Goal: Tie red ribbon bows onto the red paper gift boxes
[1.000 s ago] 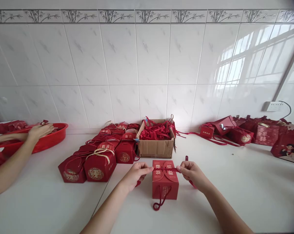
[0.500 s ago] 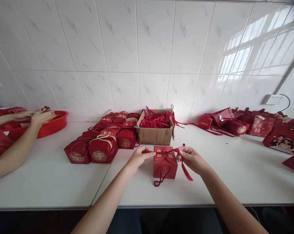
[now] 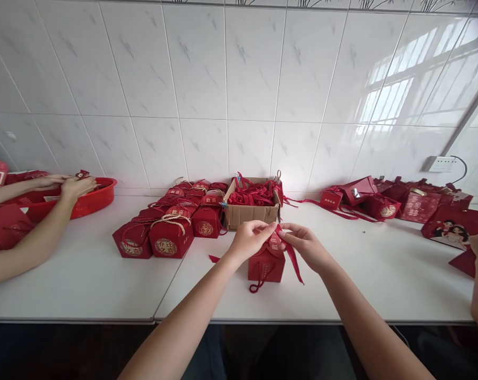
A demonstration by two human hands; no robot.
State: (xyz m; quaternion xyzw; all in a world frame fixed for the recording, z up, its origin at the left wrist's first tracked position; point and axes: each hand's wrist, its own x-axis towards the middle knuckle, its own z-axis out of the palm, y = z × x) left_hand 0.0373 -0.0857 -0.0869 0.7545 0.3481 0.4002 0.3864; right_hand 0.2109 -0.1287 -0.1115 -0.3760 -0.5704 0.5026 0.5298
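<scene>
Both left hand and right hand pinch ribbon, partly hiding the box.

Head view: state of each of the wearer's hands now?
Left hand: closed, pinching the red ribbon.
Right hand: closed, pinching the same ribbon.

- The person's left arm and right arm stretched forward, angling inward.
- The left hand pinched with its thumb.
- The right hand curled its fingers, tips beside the left's.
</scene>
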